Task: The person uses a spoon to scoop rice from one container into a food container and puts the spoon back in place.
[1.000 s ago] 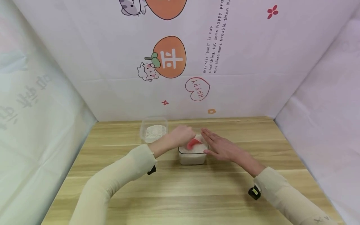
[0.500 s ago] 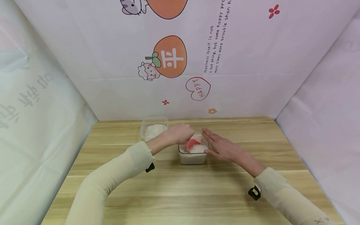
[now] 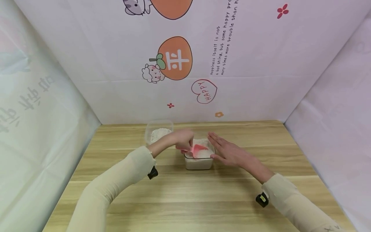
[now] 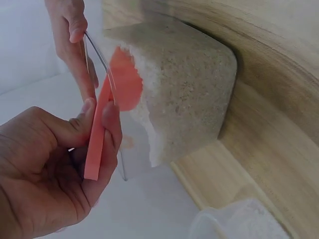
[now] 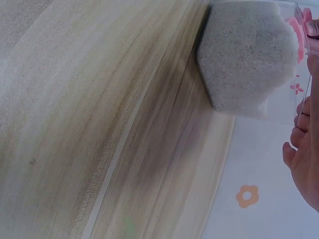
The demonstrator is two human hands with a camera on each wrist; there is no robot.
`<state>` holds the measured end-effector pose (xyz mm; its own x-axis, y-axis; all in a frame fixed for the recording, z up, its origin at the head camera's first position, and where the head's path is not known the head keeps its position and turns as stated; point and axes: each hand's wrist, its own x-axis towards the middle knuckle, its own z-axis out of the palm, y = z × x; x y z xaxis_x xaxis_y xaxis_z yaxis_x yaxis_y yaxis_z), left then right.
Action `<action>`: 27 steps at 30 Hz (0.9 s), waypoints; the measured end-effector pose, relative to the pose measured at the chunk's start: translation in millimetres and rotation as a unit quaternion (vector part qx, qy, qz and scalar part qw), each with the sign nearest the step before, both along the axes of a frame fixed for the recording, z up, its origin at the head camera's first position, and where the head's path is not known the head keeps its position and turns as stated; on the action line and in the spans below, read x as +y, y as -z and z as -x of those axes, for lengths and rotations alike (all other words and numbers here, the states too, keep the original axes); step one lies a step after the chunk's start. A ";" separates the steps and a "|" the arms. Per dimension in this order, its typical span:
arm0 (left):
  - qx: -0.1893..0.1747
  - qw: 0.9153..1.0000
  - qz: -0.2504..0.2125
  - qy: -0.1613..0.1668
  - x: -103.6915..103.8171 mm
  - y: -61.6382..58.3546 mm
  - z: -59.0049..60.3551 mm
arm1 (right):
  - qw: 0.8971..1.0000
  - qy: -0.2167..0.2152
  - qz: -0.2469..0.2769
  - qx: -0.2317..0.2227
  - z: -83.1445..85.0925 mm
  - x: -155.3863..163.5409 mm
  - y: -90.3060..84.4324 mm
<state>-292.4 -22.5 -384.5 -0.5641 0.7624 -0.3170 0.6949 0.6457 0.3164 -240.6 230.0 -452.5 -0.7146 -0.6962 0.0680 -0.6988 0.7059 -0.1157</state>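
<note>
A clear square container (image 3: 198, 164) full of white rice (image 4: 184, 82) stands mid-table in the head view. My left hand (image 3: 184, 139) is over its left side and grips the handle of a pink scoop (image 4: 127, 82) between thumb and curled fingers. The scoop's bowl sits at the surface of the rice, which slopes unevenly in the left wrist view. Against the container's right rim rests my right hand (image 3: 230, 153), fingers straight and thumb at the near corner. In the right wrist view, the right hand's fingers show beside the clear wall.
A second clear container (image 3: 147, 132) with a white heap (image 3: 160, 134) inside stands at the back left, partly behind my left forearm. Beyond the wooden table (image 3: 185, 199) rises a printed white sheet (image 3: 249, 93), with more sheeting on both sides.
My left hand has shifted left and turned, so that the scoop's handle now tilts toward the container's left rim. My right hand has stayed at the right rim.
</note>
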 end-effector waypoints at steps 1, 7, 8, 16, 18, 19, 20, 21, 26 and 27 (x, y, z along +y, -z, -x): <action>-0.015 1.000 -0.006 -0.004 -1.9 1.6 1.2 | 1.000 0.000 0.000 0.000 0.0 -0.3 0.1; -0.057 0.998 -0.030 -0.006 -10.2 4.7 4.0 | 1.000 0.001 0.004 -0.004 0.1 -1.5 1.1; -0.058 0.998 -0.033 -0.006 -11.4 4.5 3.8 | 1.000 0.001 0.004 -0.004 0.2 -1.8 1.2; -0.096 0.993 -0.065 -0.037 -24.2 2.8 0.4 | 1.000 0.004 -0.001 -0.011 0.2 -3.0 0.5; -0.106 0.990 -0.079 -0.044 -28.2 3.5 -0.4 | 1.000 0.004 0.001 -0.011 -0.1 -2.9 0.3; -0.110 0.989 -0.086 -0.046 -30.0 3.8 -0.7 | 1.000 0.004 0.002 -0.010 -0.2 -2.8 0.2; -0.114 0.988 -0.093 -0.049 -31.7 4.4 -1.2 | 1.000 0.004 0.002 -0.010 -0.3 -2.8 0.2; -0.116 0.987 -0.099 -0.052 -33.3 4.9 -1.5 | 1.000 0.005 0.002 -0.011 -0.3 -2.7 0.2; -0.136 0.981 -0.126 -0.065 -38.8 7.0 -3.4 | 1.000 0.005 -0.001 -0.010 0.2 -2.3 1.7; -0.138 0.980 -0.131 -0.063 -39.7 7.7 -3.6 | 1.000 0.006 -0.002 -0.011 0.2 -2.2 2.1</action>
